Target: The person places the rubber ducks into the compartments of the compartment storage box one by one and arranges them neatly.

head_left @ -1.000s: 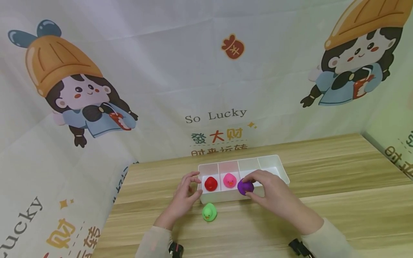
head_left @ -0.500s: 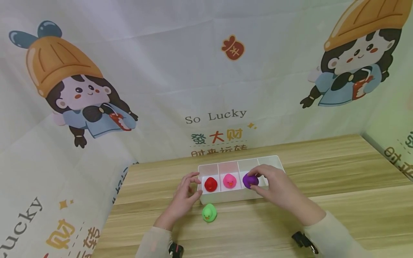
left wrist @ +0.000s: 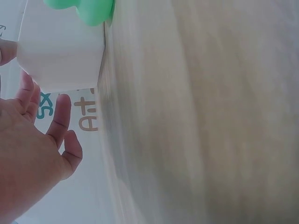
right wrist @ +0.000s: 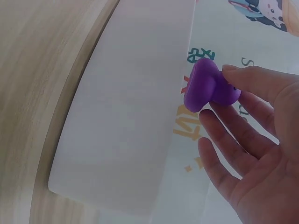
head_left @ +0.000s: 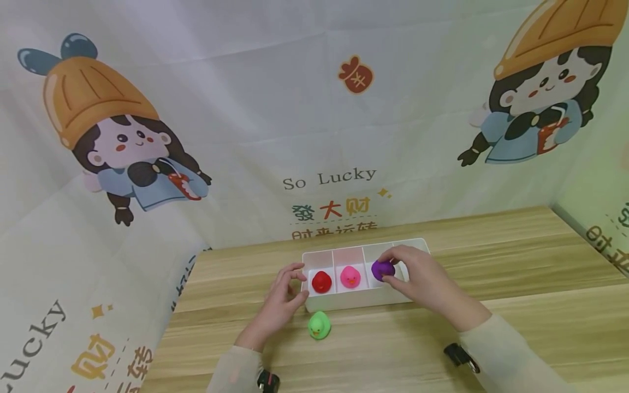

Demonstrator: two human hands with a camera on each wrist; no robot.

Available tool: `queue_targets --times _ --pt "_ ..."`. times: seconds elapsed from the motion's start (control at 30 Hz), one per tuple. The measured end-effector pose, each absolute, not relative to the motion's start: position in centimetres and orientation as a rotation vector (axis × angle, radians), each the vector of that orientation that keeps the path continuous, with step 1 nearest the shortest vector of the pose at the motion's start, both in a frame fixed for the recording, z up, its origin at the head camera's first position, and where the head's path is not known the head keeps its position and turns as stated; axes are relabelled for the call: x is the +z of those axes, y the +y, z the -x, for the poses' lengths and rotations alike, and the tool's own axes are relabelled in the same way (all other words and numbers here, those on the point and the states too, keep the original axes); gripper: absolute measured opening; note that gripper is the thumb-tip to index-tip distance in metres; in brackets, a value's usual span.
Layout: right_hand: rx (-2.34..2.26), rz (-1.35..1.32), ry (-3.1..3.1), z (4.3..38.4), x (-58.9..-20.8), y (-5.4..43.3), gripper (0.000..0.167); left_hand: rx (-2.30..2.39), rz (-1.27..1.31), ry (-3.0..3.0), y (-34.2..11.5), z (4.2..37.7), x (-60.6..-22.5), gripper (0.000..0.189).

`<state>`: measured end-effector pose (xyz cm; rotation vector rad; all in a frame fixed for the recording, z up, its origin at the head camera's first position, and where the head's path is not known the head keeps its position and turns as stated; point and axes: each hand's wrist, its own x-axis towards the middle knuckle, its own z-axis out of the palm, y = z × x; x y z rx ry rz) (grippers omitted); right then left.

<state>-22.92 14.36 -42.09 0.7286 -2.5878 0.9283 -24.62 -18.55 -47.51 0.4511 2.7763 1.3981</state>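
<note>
In the head view, a white four-part box [head_left: 339, 301] stands near the back edge of the tabletop [head_left: 506, 262], well apart from its left and right edges. The red duck [head_left: 321, 282] sits in the leftmost part and the pink duck [head_left: 351, 278] in the second. The right hand [head_left: 426, 279] holds the purple duck [head_left: 381, 271] at the third part; the fourth is mostly hidden by this hand. The green duck [head_left: 319, 326] is on the tabletop, just in front of the box, toward the left edge. The left hand [head_left: 282, 297] is at the box's left end, its fingers loosely spread. In the left wrist view, these fingers are apart and bent a little around the end of the box, with no firm grip to see; if they steady it only lightly, a push from the other side could turn or slide the box. In the right wrist view, the thumb and the fingers nearest to it pinch the purple duck, while the other fingers are loose. The hold seems small, on one end only, so the smooth-looking duck could slip or tilt, and, if lowered off centre, it could catch the rim or a divider.
</note>
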Motion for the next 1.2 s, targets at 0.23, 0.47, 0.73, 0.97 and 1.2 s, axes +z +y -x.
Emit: queue_targets --times 0.23,0.47,0.73,0.97,1.2 --pt "0.96 -0.723 -2.629 23.7 -42.2 14.1 0.023 1.403 -0.436 2.785 -18.6 24.7 -47.4 0.022" --pt "0.948 -0.711 -2.655 24.4 -42.8 14.3 0.024 1.408 -0.443 2.79 -18.5 24.8 -47.3 0.022" --pt "0.942 -0.707 -2.692 25.2 -43.4 14.5 0.023 1.398 -0.452 2.788 -18.4 24.8 -47.5 0.022" --pt "0.958 -0.689 -2.737 25.9 -43.8 14.4 0.024 1.402 -0.44 2.782 -18.4 24.7 -47.5 0.022" --pt "0.97 -0.694 -2.769 26.4 -44.1 14.6 0.023 1.405 -0.439 2.791 -18.4 24.7 -47.6 0.022"
